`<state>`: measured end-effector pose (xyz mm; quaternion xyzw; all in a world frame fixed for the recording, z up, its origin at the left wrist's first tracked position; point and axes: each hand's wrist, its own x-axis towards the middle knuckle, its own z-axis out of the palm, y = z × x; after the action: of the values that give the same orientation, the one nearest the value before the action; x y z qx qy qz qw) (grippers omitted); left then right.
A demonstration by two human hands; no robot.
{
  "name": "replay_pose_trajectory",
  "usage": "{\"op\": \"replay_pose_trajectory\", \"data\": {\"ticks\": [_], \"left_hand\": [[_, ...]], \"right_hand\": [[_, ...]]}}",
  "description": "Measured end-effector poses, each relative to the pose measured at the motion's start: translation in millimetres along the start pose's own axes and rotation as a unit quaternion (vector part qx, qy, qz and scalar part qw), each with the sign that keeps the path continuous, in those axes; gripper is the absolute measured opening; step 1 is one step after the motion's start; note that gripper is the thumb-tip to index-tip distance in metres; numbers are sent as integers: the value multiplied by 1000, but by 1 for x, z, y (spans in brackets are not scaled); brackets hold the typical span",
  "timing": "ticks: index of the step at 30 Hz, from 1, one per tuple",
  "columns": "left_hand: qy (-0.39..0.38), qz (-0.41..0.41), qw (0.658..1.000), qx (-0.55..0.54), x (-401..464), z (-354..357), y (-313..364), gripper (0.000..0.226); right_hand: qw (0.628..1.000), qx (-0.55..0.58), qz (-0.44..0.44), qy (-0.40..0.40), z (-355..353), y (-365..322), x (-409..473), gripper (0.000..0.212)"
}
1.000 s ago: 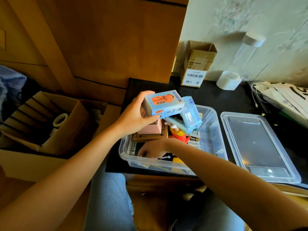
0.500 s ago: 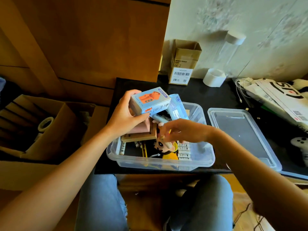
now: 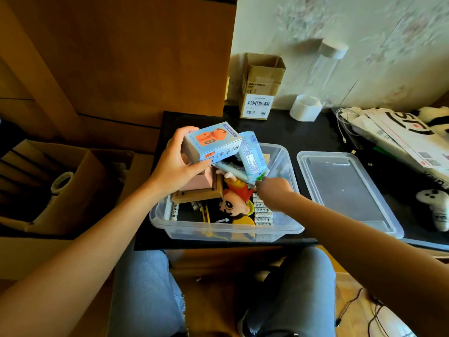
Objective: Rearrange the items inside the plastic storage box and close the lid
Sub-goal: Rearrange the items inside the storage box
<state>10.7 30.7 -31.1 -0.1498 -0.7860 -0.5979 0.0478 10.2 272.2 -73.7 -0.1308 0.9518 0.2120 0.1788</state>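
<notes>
A clear plastic storage box [image 3: 226,231] stands open on the black table, with its clear lid [image 3: 345,188] lying flat to the right. My left hand [image 3: 175,166] grips a light-blue mini fan carton [image 3: 211,142] above the box's left side, with a pink block [image 3: 198,181] and a wooden frame [image 3: 196,195] under it. A blue packet [image 3: 252,154] leans against the carton. My right hand [image 3: 272,188] reaches into the box under that packet; its fingers are hidden. A cartoon plush doll [image 3: 233,203] and white labelled sticks [image 3: 262,212] lie inside.
A small cardboard box [image 3: 261,88], a white tape roll [image 3: 306,108] and a clear bottle [image 3: 325,69] stand at the table's back. Papers and cables [image 3: 398,137] and a white plush toy [image 3: 437,207] lie right. An open cardboard carton [image 3: 60,186] sits left. My knees are below the table edge.
My right hand came up from the box's front left corner and moved right, now reaching under the blue packet. My left hand keeps holding the carton. The camera drifted right.
</notes>
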Motion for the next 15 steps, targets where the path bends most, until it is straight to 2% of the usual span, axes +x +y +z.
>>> {"op": "replay_pose_trajectory", "data": {"ticks": [3,8,15], "left_hand": [[-2,5,1000,9,0,0,-1,60],[-7,5,1000,11,1,-1,-2,61],[-4,2,1000,11,1,-1,-4,62]], "right_hand": [[1000,-3,-2,16,8,-2,9,43],[998,39,42,33,10,-4,16,26],[988,110,95,54,10,-6,16,40]]}}
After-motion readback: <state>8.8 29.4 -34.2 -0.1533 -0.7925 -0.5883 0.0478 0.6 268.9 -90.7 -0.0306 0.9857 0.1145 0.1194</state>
